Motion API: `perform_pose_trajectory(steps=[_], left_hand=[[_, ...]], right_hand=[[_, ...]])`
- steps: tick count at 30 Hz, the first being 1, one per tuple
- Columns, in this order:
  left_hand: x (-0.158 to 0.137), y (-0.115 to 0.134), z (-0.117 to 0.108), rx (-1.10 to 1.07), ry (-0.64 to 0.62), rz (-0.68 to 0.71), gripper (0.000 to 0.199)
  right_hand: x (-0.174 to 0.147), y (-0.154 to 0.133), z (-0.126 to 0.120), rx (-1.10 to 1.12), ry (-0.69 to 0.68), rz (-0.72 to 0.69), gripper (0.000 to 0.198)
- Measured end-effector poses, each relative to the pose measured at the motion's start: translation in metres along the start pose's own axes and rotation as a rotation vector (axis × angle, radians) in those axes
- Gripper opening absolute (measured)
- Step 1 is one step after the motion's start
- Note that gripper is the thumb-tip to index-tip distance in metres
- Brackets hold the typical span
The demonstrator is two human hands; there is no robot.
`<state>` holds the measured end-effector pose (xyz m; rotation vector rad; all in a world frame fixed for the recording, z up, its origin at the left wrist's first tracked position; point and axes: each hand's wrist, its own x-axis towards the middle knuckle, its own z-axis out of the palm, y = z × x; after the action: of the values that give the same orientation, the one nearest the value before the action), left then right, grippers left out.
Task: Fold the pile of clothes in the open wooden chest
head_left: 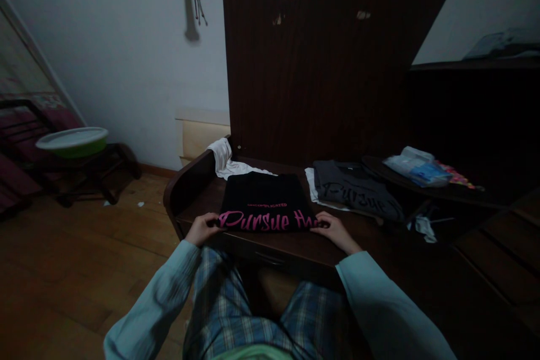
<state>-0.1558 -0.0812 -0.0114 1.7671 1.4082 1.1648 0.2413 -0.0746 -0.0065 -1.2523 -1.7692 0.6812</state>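
Observation:
A black T-shirt (pixel 265 191) with pink lettering lies folded into a rough rectangle on the dark wooden desk (pixel 257 241), its near fold along the front edge. My left hand (pixel 205 228) pinches the near left corner of the shirt between thumb and fingers. At the near right corner, my right hand (pixel 333 230) grips the fabric in the same way. To the right lies a dark grey T-shirt (pixel 358 185) with black lettering, folded flat over a white cloth (pixel 313 185). Another white cloth (pixel 223 154) drapes over the desk's left side panel, partly behind the black shirt.
A rounded dark shelf (pixel 379 169) at the right holds a clear plastic packet (pixel 417 169) and small colourful items (pixel 458 174). A tall dark panel (pixel 316 67) rises behind the desk. At the left, a chair (pixel 90 166) bears a green basin (pixel 73 143) with a pale lid.

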Motion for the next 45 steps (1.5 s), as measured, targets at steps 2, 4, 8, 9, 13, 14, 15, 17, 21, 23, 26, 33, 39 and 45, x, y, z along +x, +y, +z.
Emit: perform_pose_trajectory(steps=[2,4,8,9,13,14,15,17,21,23,26,33,39,45], left_hand=[[-0.002,0.004,-0.004,-0.022,-0.081,0.009,0.031],[-0.003,0.007,-0.008,-0.043,-0.128,0.015,0.031],[-0.003,0.008,-0.008,-0.050,-0.080,-0.002,0.032],[-0.003,0.008,-0.007,-0.053,-0.044,-0.008,0.034],[-0.006,0.011,-0.003,-0.044,-0.015,-0.035,0.036],[-0.006,0.013,-0.002,-0.036,-0.045,-0.051,0.036],[-0.006,0.015,-0.003,-0.031,-0.074,-0.072,0.037],[-0.004,0.020,-0.003,-0.036,-0.097,-0.131,0.042],[0.008,0.032,0.002,-0.052,0.007,-0.279,0.052],[0.013,0.036,0.008,-0.048,0.040,-0.307,0.049],[0.017,0.035,0.018,-0.023,0.101,-0.285,0.041],[0.012,0.024,0.020,0.247,0.180,-0.356,0.044],[0.044,0.029,0.011,0.282,0.105,-0.485,0.054],[0.064,0.021,0.020,0.149,-0.099,-0.489,0.043]], right_hand=[[-0.002,0.001,-0.002,0.052,-0.050,0.004,0.031],[-0.003,0.001,-0.004,0.093,-0.062,0.013,0.032],[-0.003,0.002,-0.008,0.082,0.012,0.021,0.038],[-0.003,0.002,-0.008,0.068,0.039,0.017,0.038],[-0.006,-0.001,-0.010,0.053,0.023,0.007,0.037],[-0.006,-0.002,-0.010,0.062,-0.016,0.021,0.037],[-0.006,-0.004,-0.009,0.081,-0.041,0.050,0.038],[-0.003,-0.008,-0.006,0.141,-0.016,0.146,0.041],[0.013,-0.018,0.005,0.235,0.085,0.304,0.045],[0.021,-0.021,0.010,0.190,0.082,0.305,0.039],[0.029,-0.021,0.016,0.052,0.158,0.308,0.028],[0.028,-0.014,0.017,-0.143,0.155,0.484,0.014],[0.052,-0.024,0.017,-0.094,0.060,0.579,0.029],[0.068,-0.031,0.029,-0.215,-0.077,0.602,0.021]])
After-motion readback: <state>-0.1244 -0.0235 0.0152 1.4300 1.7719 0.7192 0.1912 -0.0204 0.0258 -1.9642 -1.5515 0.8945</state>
